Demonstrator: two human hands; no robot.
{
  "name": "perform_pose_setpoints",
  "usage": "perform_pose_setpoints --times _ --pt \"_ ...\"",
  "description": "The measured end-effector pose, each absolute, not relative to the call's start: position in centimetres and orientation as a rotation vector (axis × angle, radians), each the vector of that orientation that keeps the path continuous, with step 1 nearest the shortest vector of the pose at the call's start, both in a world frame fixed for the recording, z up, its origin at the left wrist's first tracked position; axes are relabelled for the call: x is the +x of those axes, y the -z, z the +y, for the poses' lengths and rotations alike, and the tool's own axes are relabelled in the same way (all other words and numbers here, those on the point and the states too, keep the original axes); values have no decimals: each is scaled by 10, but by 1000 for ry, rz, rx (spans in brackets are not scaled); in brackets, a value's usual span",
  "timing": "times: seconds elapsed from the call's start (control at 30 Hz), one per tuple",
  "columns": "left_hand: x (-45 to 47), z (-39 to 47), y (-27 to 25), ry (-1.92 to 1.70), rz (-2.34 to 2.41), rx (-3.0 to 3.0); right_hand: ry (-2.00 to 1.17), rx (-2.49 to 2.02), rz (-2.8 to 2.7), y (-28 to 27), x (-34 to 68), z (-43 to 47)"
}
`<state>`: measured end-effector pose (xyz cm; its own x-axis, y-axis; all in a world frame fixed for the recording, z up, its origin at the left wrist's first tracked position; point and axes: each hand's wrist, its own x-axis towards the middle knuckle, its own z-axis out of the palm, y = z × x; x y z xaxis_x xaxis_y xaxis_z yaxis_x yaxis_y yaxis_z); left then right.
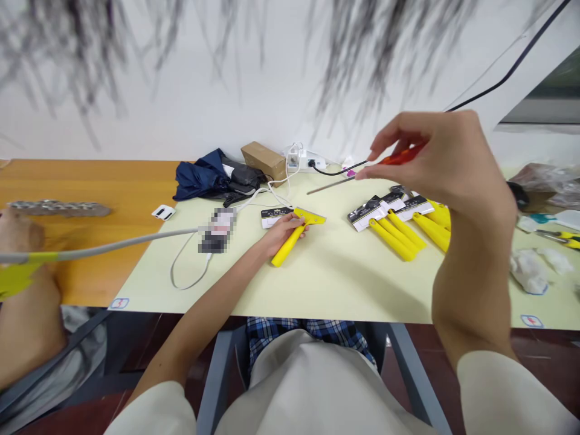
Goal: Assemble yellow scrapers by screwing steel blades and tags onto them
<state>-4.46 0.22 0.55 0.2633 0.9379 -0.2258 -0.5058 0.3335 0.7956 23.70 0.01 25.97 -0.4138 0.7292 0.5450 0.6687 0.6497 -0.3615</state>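
My left hand [284, 234] is closed around the neck of a yellow scraper [290, 246], whose wide metal-edged head points right. Raised above the table, my right hand [435, 154] grips the red handle of a screwdriver [335, 183]. Its long thin shaft points left and slightly down, its tip apart from the scraper. Behind my left hand lies a black-and-white packaging card [273, 216]. Several more yellow scrapers [396, 235] with cards on their heads lie to the right, partly hidden by my right forearm.
A dark blue cloth bundle [199, 176], a cardboard box [264, 162] and a power strip [312, 161] sit along the wall. A white cable [176, 260] loops at the left. Crumpled plastic [529, 270] lies at the right. A co-worker's arm [29, 314] is at far left.
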Motion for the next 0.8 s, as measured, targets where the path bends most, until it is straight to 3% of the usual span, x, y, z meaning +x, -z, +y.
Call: perform_pose_setpoints --times 0.27,0.8 --pt "-44 3 -4 -1097 786 657 -356 -790 -2030 -248 185 25" --pt "-43 0 -6 -1097 853 652 -624 -696 -2262 -202 156 65"
